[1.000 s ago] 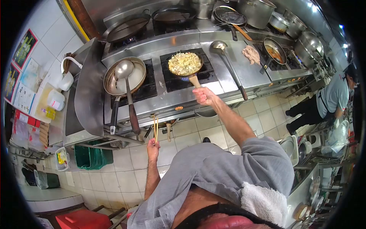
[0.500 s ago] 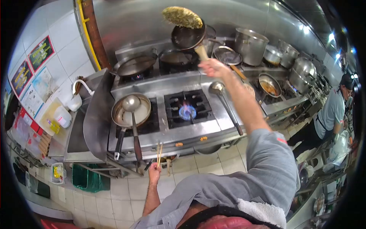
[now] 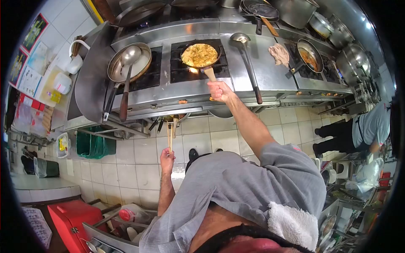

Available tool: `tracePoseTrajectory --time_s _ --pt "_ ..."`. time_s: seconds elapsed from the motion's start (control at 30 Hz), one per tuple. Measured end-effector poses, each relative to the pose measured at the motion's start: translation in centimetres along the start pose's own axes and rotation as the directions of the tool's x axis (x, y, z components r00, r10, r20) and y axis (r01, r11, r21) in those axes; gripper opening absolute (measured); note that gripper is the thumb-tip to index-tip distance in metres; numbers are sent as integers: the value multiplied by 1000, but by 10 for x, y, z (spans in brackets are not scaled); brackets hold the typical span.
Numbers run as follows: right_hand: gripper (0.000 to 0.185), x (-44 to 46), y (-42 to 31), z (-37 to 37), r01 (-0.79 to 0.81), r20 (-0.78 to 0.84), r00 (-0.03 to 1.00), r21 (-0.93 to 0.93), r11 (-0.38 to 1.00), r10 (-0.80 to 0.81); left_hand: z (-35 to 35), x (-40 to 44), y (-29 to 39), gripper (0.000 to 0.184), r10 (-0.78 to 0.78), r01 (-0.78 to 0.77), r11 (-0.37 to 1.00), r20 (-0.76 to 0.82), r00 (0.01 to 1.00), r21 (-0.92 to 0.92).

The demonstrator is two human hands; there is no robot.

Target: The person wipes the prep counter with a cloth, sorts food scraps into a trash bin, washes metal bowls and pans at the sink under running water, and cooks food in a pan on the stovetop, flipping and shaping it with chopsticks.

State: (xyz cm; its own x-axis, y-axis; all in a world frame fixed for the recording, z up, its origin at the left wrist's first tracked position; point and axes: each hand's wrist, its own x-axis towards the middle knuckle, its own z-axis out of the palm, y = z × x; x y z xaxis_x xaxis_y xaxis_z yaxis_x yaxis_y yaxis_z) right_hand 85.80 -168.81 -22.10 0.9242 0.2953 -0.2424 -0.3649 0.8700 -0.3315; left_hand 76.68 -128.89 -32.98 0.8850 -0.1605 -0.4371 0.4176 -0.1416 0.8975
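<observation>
My right hand [image 3: 220, 91] is closed round the pale handle of a frying pan [image 3: 219, 54], which sits over the middle front burner. A round, golden-brown omelette-like cake [image 3: 199, 55] lies in it, covering most of the inside. An orange flame shows at the pan's near edge. Down at the left, my left hand [image 3: 167, 156] grips a pair of chopsticks [image 3: 170, 137] that point up toward the stove front. On the left burner rests another pan [image 3: 113, 69] with a ladle [image 3: 130, 55] lying in it. To the right, a second ladle [image 3: 241, 38] lies on the steel top.
A crumpled cloth [image 3: 279, 55] lies right of that ladle. Farther right sits a pan with orange food [image 3: 310, 56]. Large pots [image 3: 296, 16] line the back. A person [image 3: 366, 128] stands at the far right. A green-lined bin [image 3: 95, 143] is at lower left.
The cake was in the air above the tilted pan; now it lies in the pan. My right hand has brought the pan down onto the burner. The view has tipped downward.
</observation>
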Motion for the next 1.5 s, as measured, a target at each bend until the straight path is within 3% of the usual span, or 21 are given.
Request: tracePoseTrajectory --time_s 0.07,0.1,0.17,0.23,0.4,0.47,0.63,0.87,1.07,1.17,1.23,1.27,1.3,1.33,1.37,1.43,1.5 --pt "33 9 8 -4 -17 4 1000 146 989 17 14 -12 1 15 10 -10 1000 -9 1000 -22" --pt "34 15 19 -11 -49 163 986 236 971 10 19 -14 4 15 36 -37 998 -17 999 -47" --pt "36 4 30 -16 -38 308 951 174 984 -18 21 -19 10 15 36 -41 997 -70 997 -65" --pt "36 2 12 -26 -96 58 994 133 987 89 16 -38 -3 15 -10 0 997 -114 993 -80" --pt "18 14 9 -38 -62 205 978 163 985 28 5 -35 2 14 8 -32 990 -177 984 -135" --pt "18 23 9 -39 -75 185 982 147 986 48 -1 -34 4 14 -8 -19 990 -191 982 -139" --pt "13 38 10 -50 -73 92 994 88 993 64 10 -1 58 11 120 -144 982 -186 975 -121" --pt "6 44 9 -53 -56 -42 998 -46 997 54 15 77 109 12 221 -219 971 9 975 -101" --pt "14 52 15 -46 -7 -41 999 -148 989 1 43 119 151 16 257 -244 966 188 948 -91" --pt "23 45 12 -28 -33 -191 981 -244 969 -15 63 129 163 16 256 -225 963 236 938 -150" --pt "32 39 13 -5 -42 -448 872 -468 883 -196 75 132 170 16 213 -162 965 259 942 -205" --pt "32 39 17 -2 -47 -449 872 -470 882 -192 80 134 172 14 155 -109 979 285 946 -171" --pt "34 38 22 0 -68 -323 671 -923 378 -668 88 133 178 14 154 -108 979 279 948 -175" --pt "36 37 27 7 -280 117 458 -922 -268 -881 100 128 186 14 165 -93 963 282 945 -252" --pt "36 35 31 15 -275 119 469 -922 -273 -875 112 125 192 15 176 -78 942 281 943 -328" --pt "36 32 37 44 0 330 603 -911 -414 -726 136 124 199 14 179 -63 938 320 930 -340" --pt "35 40 40 41 17 -54 894 -988 155 -444 165 125 207 15 199 -39 927 403 893 -373"
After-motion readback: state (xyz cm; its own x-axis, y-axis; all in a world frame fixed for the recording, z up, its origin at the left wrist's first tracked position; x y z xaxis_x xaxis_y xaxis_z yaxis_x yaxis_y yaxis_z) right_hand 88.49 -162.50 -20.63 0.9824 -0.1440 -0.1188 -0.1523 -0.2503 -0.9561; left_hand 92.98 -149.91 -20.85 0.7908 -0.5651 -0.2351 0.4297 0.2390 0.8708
